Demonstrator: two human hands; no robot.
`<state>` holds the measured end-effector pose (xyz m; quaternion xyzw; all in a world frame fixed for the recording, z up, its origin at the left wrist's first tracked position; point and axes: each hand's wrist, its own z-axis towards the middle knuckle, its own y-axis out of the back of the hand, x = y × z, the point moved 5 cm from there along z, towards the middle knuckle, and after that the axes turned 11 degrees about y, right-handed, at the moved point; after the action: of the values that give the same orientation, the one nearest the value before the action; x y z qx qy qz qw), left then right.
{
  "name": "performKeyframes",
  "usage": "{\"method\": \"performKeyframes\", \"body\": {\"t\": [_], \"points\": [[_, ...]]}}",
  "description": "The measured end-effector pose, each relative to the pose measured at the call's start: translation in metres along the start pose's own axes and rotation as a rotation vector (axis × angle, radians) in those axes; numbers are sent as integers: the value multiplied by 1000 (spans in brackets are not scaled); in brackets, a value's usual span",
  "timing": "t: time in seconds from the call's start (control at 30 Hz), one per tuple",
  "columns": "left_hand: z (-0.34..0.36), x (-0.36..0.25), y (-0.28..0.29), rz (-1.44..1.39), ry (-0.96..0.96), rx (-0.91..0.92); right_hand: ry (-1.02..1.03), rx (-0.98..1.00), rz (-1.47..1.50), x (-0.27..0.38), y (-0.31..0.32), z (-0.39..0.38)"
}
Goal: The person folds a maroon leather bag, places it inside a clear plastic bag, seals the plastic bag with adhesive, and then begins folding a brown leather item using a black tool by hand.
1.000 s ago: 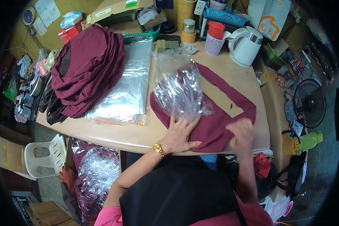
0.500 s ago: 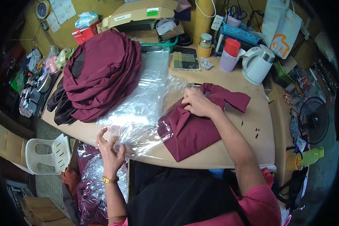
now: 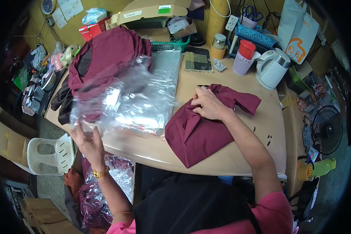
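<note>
My left hand (image 3: 89, 146), with a gold bracelet at the wrist, grips the edge of a clear plastic bag (image 3: 117, 97). The bag is smeared by motion and spreads in the air over the left part of the table. To the right lies a folded maroon garment (image 3: 199, 140), one narrow end sticking out at the far right. The fingers of my right hand (image 3: 210, 103) are bent and pinch its cloth near the top. Behind the moving bag, a flat stack of clear plastic bags (image 3: 165, 74) rests on the table, partly covered.
A big heap of maroon cloth (image 3: 113, 50) fills the table's far left. Along the back stand a green basket (image 3: 171, 46), a jar (image 3: 219, 41), a lilac cup (image 3: 241, 64) and a white kettle (image 3: 271, 70). Bagged maroon items (image 3: 101, 199) lie below the table's front edge, near a white chair (image 3: 50, 156).
My left hand has swung left and slightly up, pulling the clear bag off the garment and toward the cloth heap. My right hand stays on the maroon garment.
</note>
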<state>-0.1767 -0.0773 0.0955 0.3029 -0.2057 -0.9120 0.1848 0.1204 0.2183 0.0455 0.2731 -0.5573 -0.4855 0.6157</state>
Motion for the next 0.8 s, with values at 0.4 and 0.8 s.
{"method": "performKeyframes", "body": {"t": [0.4, 0.8], "points": [[5, -112, -45, -79, -375, 373, -42, 698, 43, 26, -8, 3], [-49, -210, -53, -120, -507, 917, -271, -876, 439, 64, 142, -169]]}}
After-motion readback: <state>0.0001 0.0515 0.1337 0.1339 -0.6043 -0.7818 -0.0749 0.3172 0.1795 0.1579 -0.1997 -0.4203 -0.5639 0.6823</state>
